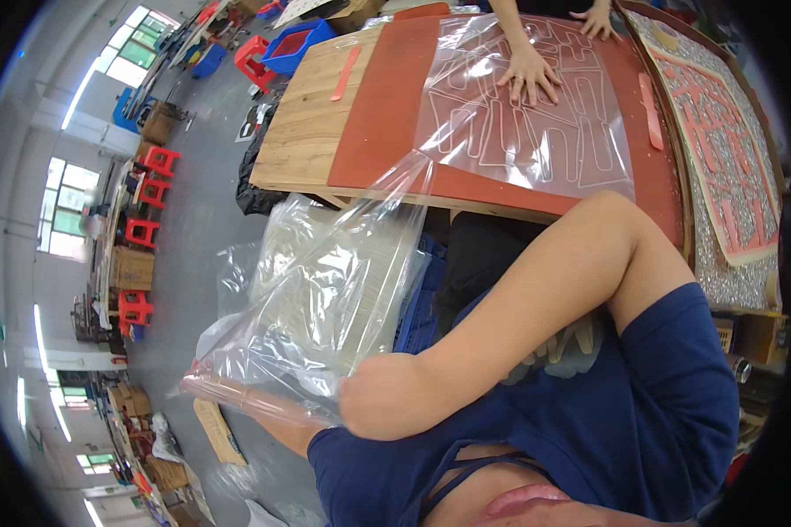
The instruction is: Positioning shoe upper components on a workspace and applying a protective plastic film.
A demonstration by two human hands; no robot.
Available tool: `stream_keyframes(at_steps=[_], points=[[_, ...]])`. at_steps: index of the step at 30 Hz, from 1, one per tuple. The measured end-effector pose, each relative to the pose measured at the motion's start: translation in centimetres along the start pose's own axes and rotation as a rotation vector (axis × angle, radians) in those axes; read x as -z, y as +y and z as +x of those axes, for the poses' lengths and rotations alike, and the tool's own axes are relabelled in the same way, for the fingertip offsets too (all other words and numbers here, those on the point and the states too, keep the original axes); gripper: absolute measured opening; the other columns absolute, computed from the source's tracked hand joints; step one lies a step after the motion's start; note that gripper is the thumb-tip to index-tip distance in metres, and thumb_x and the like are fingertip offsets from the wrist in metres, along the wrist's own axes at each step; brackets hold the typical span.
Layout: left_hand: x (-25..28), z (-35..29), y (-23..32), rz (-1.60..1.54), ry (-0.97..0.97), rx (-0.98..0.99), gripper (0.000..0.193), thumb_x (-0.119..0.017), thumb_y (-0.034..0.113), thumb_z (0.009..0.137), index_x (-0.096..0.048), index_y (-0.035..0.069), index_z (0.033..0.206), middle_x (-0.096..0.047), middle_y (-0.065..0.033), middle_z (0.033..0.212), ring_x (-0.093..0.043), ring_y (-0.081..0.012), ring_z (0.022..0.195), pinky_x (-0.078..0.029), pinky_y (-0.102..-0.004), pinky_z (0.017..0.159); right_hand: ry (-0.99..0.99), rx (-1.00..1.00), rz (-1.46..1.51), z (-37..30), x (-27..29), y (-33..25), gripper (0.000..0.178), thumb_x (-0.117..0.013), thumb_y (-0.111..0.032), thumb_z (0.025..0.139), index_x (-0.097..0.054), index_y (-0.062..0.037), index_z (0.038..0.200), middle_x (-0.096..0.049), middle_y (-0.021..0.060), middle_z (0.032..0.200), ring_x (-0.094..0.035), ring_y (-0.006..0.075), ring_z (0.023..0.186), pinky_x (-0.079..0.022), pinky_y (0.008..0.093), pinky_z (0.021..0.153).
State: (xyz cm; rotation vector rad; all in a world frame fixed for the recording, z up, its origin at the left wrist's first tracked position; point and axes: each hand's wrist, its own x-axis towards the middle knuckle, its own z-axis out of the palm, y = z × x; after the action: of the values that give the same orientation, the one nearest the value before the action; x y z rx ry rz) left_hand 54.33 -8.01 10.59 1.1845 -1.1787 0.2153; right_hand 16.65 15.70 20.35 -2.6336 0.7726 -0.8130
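Note:
A large sheet of clear plastic film (325, 290) stretches from the near edge of the table down to my hands at the lower left. My right arm crosses in front of my body, and my right hand (382, 395) is closed in a fist on the film. Further left, my left hand (204, 378) is closed on the film's far corner; its fingers are partly hidden by shiny folds. On the table, a clear sheet with outlined shapes (474, 123) lies over a reddish-brown mat (378, 105). A co-worker's hand (529, 75) presses flat on it.
The wooden table top (299, 114) carries two pink strips (345, 75). At right stands a framed panel with pink shapes (720, 149). A pale stack (343, 263) and a blue crate (420, 307) sit below the table edge. Red stools (142, 232) line the left wall.

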Motion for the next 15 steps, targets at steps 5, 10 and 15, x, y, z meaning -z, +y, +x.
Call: stream_keyframes(at_steps=[5,10,15], points=[[11.4,6.0,-8.8,0.325,0.076,-0.37,0.029,-0.044,0.024,0.094,-0.057,-0.001,0.089,-0.061,-0.0161,0.084,-0.062,-0.0213,0.07,-0.054,-0.03,0.057,0.054,0.026,-0.162,4.8,4.6,2.3,0.012,-0.06,-0.01,0.067,-0.066,0.001,0.069,-0.065,0.0133,0.067,-0.066,0.0292,0.063,-0.053,0.0385,0.054],[8.2,3.8,6.1,0.005,0.081,0.173,0.043,-0.032,0.033,0.1,-0.053,-0.005,0.094,-0.062,-0.0186,0.089,-0.064,-0.024,0.078,-0.057,-0.0342,0.069,-0.044,-0.312,-0.607,6.0,13.7,13.7,0.011,-0.06,-0.01,0.075,-0.065,-0.0052,0.084,-0.066,0.0119,0.079,-0.067,0.0283,0.077,-0.053,0.0391,0.061],[2.5,1.1,11.0,-0.276,-0.348,0.231,0.044,-0.032,0.035,0.1,-0.051,-0.004,0.099,-0.064,-0.0212,0.09,-0.066,-0.0298,0.083,-0.056,-0.0362,0.077,0.148,-0.686,-0.819,2.5,21.6,23.2,0.017,-0.057,-0.011,0.078,-0.063,-0.0054,0.093,-0.066,0.0146,0.085,-0.066,0.0313,0.084,-0.054,0.0427,0.07]])
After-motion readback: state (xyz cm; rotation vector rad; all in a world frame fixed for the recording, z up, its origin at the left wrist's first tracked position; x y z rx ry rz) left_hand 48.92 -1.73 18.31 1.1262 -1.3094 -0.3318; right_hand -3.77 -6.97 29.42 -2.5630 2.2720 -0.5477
